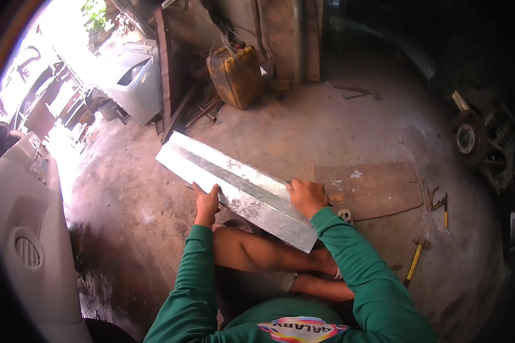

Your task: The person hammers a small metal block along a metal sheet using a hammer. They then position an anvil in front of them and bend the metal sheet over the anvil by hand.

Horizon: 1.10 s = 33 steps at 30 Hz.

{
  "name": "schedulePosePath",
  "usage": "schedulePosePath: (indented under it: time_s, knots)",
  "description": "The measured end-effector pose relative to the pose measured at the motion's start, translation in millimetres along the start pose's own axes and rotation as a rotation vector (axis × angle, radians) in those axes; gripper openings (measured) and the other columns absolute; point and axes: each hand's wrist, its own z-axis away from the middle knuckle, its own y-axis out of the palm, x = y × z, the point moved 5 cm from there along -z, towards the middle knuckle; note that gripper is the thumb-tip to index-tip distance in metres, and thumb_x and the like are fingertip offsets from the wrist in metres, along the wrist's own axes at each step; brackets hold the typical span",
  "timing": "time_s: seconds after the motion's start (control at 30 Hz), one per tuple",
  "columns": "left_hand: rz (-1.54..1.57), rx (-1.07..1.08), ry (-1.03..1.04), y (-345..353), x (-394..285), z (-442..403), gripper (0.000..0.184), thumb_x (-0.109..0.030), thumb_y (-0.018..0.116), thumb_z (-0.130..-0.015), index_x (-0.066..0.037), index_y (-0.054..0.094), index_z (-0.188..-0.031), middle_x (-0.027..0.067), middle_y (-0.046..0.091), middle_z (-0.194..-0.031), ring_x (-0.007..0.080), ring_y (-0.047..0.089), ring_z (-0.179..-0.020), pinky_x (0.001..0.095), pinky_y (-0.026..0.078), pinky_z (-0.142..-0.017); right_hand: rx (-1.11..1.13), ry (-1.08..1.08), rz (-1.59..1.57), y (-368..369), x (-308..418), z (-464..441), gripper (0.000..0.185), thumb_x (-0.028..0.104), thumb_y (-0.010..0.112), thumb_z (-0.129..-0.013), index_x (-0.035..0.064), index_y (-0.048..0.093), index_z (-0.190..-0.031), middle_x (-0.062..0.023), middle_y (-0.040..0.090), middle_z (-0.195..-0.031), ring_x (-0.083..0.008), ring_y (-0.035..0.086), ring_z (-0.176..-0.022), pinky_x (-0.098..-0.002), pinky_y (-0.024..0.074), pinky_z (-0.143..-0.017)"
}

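A long bent piece of galvanized sheet metal [246,197], folded lengthwise into a channel shape, lies slantwise above my crossed legs. Its far end points up and left; the near end is by my feet. My left hand [206,201] grips the near long edge, thumb on the metal and the other fingers partly hidden. On the opposite long edge, my right hand [308,198] is closed around the sheet near its right end. A small round metal part [345,215] sits on the floor beside my right wrist.
A flat brown board [377,191] lies ahead right. Beyond it are a metal clamp-like tool [429,194] and a yellow-handled tool [446,212]; nearer is a yellow-handled hammer [415,260]. A dirty yellow jerrycan [234,77] stands behind. Car bumpers [17,228] flank the left.
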Motion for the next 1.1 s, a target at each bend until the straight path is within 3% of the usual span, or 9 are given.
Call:
schedulePosePath:
  time_s: [0.17, 0.23, 0.53, 0.63, 0.7, 0.73, 0.77, 0.83, 1.1]
  knots:
    - [-0.217, -0.177, 0.201, 1.9, 43.0, -40.6, 0.111, -0.053, 0.079, -0.094, 0.006, 0.021, -0.169, 0.0439, 0.043, -0.157, 0.0554, 0.049, -0.144, 0.0559, 0.04, -0.121, -0.027, 0.001, 0.085, -42.8, 22.9, -1.4, 0.037, 0.043, 0.063, -0.104, 0.0076, 0.071, -0.098, -0.0217, 0.077, -0.09, -0.0455, 0.075, -0.087, -0.058, 0.0581, -0.079]
    - [-0.275, -0.154, 0.276, 8.6, 29.0, -29.4, 0.113, -0.06, 0.079, -0.092, 0.008, 0.028, -0.167, 0.0454, 0.034, -0.163, 0.0552, 0.034, -0.155, 0.0531, 0.032, -0.128, -0.149, -0.042, 0.161, -72.9, 37.2, -8.5, 0.033, 0.04, 0.068, -0.102, 0.008, 0.069, -0.093, -0.0183, 0.077, -0.088, -0.0424, 0.075, -0.085, -0.0555, 0.0582, -0.075]
    - [-0.578, -0.277, 1.005, -26.5, -99.6, 35.0, 0.124, -0.037, 0.093, -0.079, -0.015, 0.018, -0.175, 0.0338, 0.031, -0.169, 0.0517, 0.026, -0.16, 0.0643, 0.027, -0.128, -0.507, -0.43, 0.238, -127.1, 55.3, 23.0, 0.028, 0.032, 0.08, -0.091, 0.0109, 0.062, -0.09, -0.0062, 0.064, -0.086, -0.0294, 0.066, -0.085, -0.0434, 0.0509, -0.077]
    - [-0.929, -0.295, 1.062, -33.3, -118.2, 35.1, 0.114, -0.031, 0.092, -0.078, -0.021, 0.029, -0.172, 0.025, 0.033, -0.171, 0.0465, 0.027, -0.162, 0.0706, 0.025, -0.126, -0.471, -0.46, 0.282, -115.6, 62.6, 48.1, 0.028, 0.036, 0.078, -0.091, 0.0123, 0.063, -0.094, -0.0042, 0.062, -0.089, -0.0256, 0.064, -0.089, -0.0418, 0.0504, -0.08]
    - [-1.17, -0.025, 1.108, -25.0, -106.8, 19.5, 0.096, -0.025, 0.09, -0.078, -0.022, 0.047, -0.164, 0.0182, 0.04, -0.17, 0.039, 0.029, -0.162, 0.0745, 0.02, -0.126, -0.425, -0.45, 0.267, -102.3, 63.5, 65.9, 0.03, 0.036, 0.08, -0.088, 0.0118, 0.063, -0.095, -0.0055, 0.061, -0.092, -0.0267, 0.063, -0.092, -0.0419, 0.0505, -0.08]
    - [-1.193, -0.047, 1.206, -24.8, -106.4, 20.1, 0.063, -0.017, 0.079, -0.084, -0.017, 0.066, -0.146, 0.0198, 0.062, -0.15, 0.0362, 0.052, -0.148, 0.0657, 0.038, -0.121, -0.41, -0.445, 0.226, -90.5, 60.5, 73.4, 0.031, 0.035, 0.081, -0.087, 0.0109, 0.063, -0.094, -0.0067, 0.061, -0.094, -0.0283, 0.063, -0.094, -0.0434, 0.0507, -0.08]
    - [-1.195, -0.041, 1.206, -24.7, -102.1, 15.2, 0.063, -0.017, 0.079, -0.084, -0.017, 0.066, -0.146, 0.0198, 0.062, -0.15, 0.0362, 0.052, -0.148, 0.0657, 0.038, -0.121, -0.394, -0.442, 0.185, -78.8, 57.4, 80.6, 0.032, 0.035, 0.082, -0.087, 0.01, 0.063, -0.093, -0.0078, 0.061, -0.095, -0.0299, 0.062, -0.095, -0.0449, 0.0508, -0.08]
    - [-1.235, 0.248, 0.857, -17.7, -83.4, -7.3, 0.042, -0.013, 0.068, -0.089, -0.013, 0.077, -0.13, 0.0199, 0.077, -0.122, 0.0369, 0.072, -0.119, 0.0529, 0.056, -0.104, -0.347, -0.39, 0.22, -64.7, 49.1, 87.1, 0.033, 0.036, 0.082, -0.086, 0.0099, 0.063, -0.094, -0.0082, 0.061, -0.098, -0.0307, 0.062, -0.099, -0.0454, 0.0515, -0.081]
    - [-1.089, 0.382, 1.042, 30.6, -95.2, -60.2, 0.041, -0.017, 0.068, -0.085, -0.012, 0.08, -0.124, 0.0214, 0.078, -0.116, 0.0414, 0.074, -0.106, 0.0498, 0.059, -0.098, -0.299, -0.276, 0.23, -16.5, -58.6, 20.2, 0.03, 0.037, 0.08, -0.091, 0.0091, 0.068, -0.092, -0.0083, 0.065, -0.091, -0.0292, 0.068, -0.092, -0.0442, 0.0582, -0.075]
